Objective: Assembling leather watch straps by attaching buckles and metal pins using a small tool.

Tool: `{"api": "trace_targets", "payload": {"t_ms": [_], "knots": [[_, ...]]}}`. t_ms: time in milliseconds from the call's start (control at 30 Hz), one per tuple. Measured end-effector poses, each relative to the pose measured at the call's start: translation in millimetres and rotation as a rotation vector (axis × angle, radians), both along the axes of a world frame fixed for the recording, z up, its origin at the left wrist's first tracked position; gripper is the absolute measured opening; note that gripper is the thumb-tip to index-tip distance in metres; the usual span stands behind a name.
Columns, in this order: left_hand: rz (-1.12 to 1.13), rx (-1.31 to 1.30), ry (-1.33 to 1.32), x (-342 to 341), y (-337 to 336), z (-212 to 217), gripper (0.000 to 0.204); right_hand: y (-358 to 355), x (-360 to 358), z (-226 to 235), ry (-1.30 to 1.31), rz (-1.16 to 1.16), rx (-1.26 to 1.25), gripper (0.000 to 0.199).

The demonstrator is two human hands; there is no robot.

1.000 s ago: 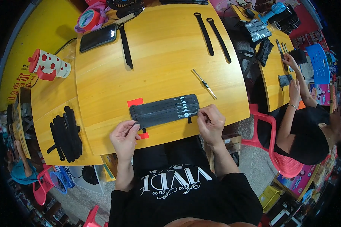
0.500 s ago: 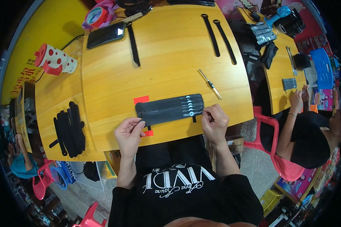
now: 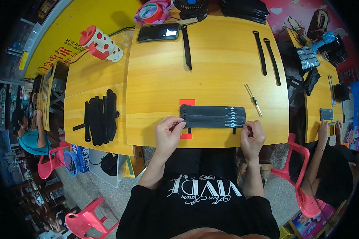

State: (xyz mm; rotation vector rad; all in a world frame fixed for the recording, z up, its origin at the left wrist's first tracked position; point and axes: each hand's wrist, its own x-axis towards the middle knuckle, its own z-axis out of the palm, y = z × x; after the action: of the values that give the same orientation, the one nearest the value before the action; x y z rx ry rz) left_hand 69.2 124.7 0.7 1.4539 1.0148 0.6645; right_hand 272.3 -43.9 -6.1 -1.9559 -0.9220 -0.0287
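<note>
A row of flat black straps point(image 3: 210, 116) lies side by side near the table's front edge, with white markings toward their right ends. At the row's near left corner, my left hand point(image 3: 168, 133) pinches the end of the nearest strap between thumb and fingertips. My right hand point(image 3: 253, 136) is closed at that strap's right end, its fingertips partly hiding the tip. Red tape point(image 3: 187, 102) shows behind the row's left end, and another red piece point(image 3: 186, 136) in front. Short dark strips stick out under the near edge. A thin silver pen-like tool point(image 3: 254, 101) lies behind my right hand.
Two loose black straps point(image 3: 266, 59) lie at the back right, another point(image 3: 186, 47) beside a phone point(image 3: 158, 32). A bundle of black straps point(image 3: 101, 117) sits on the left table near a spotted cup point(image 3: 101, 44). At the right, a co-worker's hands point(image 3: 327, 129) work at another table.
The whole view has swung left, so the table and my hands appear farther right. Both hands stay at the ends of the strap row, which looks more level.
</note>
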Motion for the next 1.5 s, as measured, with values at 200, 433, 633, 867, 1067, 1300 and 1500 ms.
{"api": "trace_targets", "payload": {"t_ms": [200,433,633,867,1067,1300,1500], "knots": [[0.042,0.099,0.039,1,-1,-9,0.008,2,-1,2,-0.021,0.007,0.008,0.014],[0.055,0.347,0.162,5,-5,-2,0.014,3,0,2,-0.017,0.005,-0.002,0.013],[0.012,0.359,0.149,8,1,-2,0.012,-1,0,2,-0.019,-0.008,-0.008,0.013],[-0.113,0.779,0.199,14,-7,23,0.021,1,1,2,-0.013,0.017,0.022,0.013],[-0.628,0.9,-0.014,71,-27,34,0.042,-2,-2,2,0.053,-0.038,0.037,0.013],[-0.909,0.854,0.114,106,-27,17,0.063,-2,-1,-7,0.135,-0.039,0.062,0.018],[-0.891,0.892,0.239,103,-36,34,0.077,-2,-1,-5,0.046,0.048,0.087,0.021]]}}
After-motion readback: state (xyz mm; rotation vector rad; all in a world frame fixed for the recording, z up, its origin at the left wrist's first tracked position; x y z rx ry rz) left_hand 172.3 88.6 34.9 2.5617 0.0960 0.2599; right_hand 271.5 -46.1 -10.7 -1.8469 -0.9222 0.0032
